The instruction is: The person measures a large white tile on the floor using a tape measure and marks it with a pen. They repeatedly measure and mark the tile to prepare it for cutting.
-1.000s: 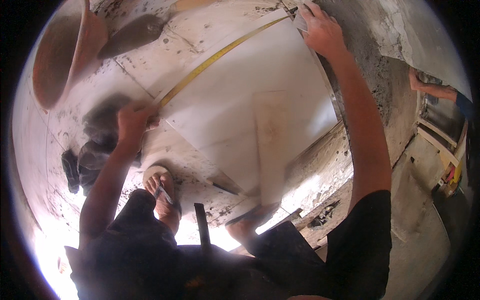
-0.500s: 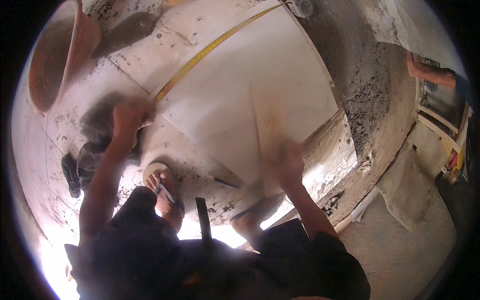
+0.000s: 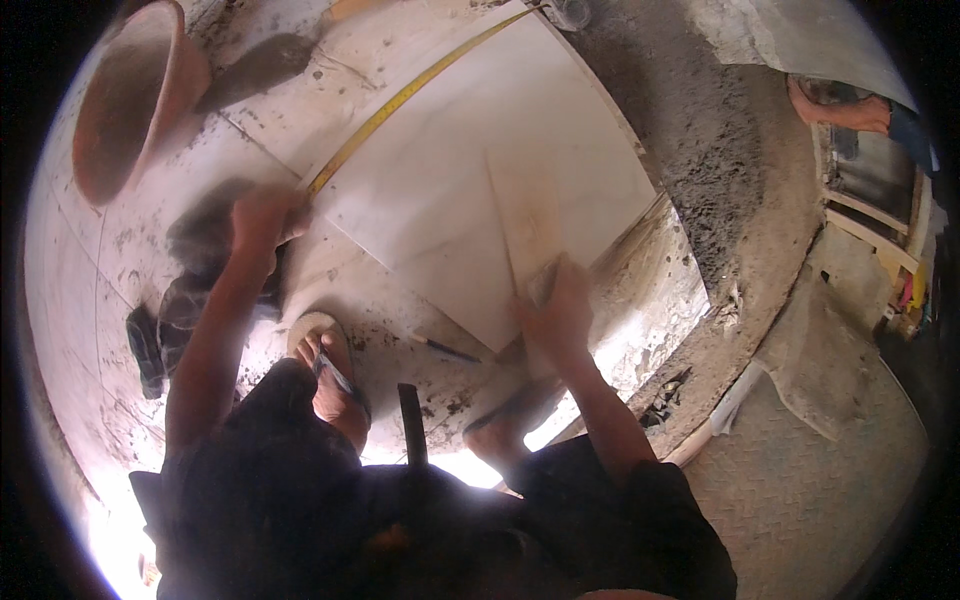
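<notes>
My left hand is closed on the near end of a yellow tape measure, which stretches along the upper left edge of a large white tile. My right hand is closed over a pale narrow strip lying on the tile; what its fingers grip is unclear. A pencil lies by the tile's lower corner. A rounded grey object sits at the tape's far end.
A reddish tub stands at upper left. Dark cloth lies left of my sandalled foot. Rough mortar borders the tile's right. Another person's bare limb shows at far right beside a wooden frame and woven sheet.
My right hand has left the tape's far end and moved down onto the pale strip. My left hand stays on the tape. The view has shifted slightly.
</notes>
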`<act>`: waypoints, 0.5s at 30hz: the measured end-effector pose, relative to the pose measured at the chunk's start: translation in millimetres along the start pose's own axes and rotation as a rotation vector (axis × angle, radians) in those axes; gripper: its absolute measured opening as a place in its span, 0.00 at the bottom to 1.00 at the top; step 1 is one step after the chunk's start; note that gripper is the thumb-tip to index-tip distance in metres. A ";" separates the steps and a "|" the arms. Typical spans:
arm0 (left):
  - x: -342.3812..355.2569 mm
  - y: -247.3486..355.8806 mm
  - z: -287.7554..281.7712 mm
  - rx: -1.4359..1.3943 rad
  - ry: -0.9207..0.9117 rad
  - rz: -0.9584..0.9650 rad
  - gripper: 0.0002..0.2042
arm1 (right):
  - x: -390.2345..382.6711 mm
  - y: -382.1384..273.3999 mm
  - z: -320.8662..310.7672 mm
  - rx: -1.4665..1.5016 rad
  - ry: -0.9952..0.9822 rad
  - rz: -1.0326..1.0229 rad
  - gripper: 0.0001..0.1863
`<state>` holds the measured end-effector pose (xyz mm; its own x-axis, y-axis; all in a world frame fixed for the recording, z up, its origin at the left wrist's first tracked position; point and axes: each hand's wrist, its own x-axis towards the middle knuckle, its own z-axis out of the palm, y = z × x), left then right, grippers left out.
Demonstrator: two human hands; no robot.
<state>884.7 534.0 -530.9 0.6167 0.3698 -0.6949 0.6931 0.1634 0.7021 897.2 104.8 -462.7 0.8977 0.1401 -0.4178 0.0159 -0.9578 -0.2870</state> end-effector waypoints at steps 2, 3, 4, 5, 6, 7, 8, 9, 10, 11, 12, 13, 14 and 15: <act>-4.7 7.5 6.7 -0.109 0.013 -0.047 0.04 | 3.1 1.1 1.1 0.002 0.007 0.018 0.51; 11.9 -15.0 -4.9 0.262 -0.009 0.187 0.04 | 4.8 0.3 -2.2 -0.033 0.014 -0.006 0.51; 41.8 -60.4 -27.9 0.638 -0.022 0.411 0.04 | 7.5 0.1 -4.3 -0.065 0.015 -0.036 0.51; 51.3 -64.3 -27.3 0.796 -0.046 0.493 0.04 | 12.0 3.3 -7.2 -0.103 0.030 -0.048 0.52; 55.1 -65.4 -32.8 0.959 -0.046 0.577 0.04 | 19.7 4.5 -11.8 -0.132 0.060 -0.108 0.51; 36.8 -39.6 -16.4 0.896 -0.068 0.513 0.04 | 26.7 9.1 -23.2 -0.178 0.091 -0.145 0.51; 31.5 -38.4 -14.1 0.762 -0.074 0.474 0.05 | 35.0 10.6 -33.6 -0.217 0.116 -0.194 0.51; 25.0 -38.2 -12.9 0.629 -0.077 0.433 0.05 | 47.2 10.4 -41.8 -0.232 0.086 -0.174 0.51; 31.7 -58.2 -18.3 0.421 -0.065 0.426 0.05 | 66.1 8.8 -49.1 -0.243 0.061 -0.162 0.51; 30.2 -53.9 -17.4 0.271 -0.053 0.330 0.05 | 83.8 9.1 -57.0 -0.252 0.034 -0.141 0.50; 28.9 -50.8 -16.0 0.112 -0.028 0.242 0.06 | 99.1 10.1 -65.0 -0.258 0.038 -0.187 0.50; 15.6 -19.5 -2.5 0.006 -0.008 0.069 0.06 | 111.8 14.9 -74.7 -0.271 0.047 -0.222 0.49; 3.6 1.8 4.0 -0.097 0.025 -0.105 0.07 | 124.0 18.5 -80.8 -0.277 0.053 -0.267 0.49; -0.4 7.5 5.5 -0.090 0.024 -0.103 0.07 | 136.3 21.9 -84.0 -0.294 0.068 -0.300 0.48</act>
<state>891.7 530.1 -526.2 0.5344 0.3687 -0.7606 0.7150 0.2827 0.6394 1056.9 81.9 -453.5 0.8611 0.4159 -0.2925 0.3968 -0.9094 -0.1247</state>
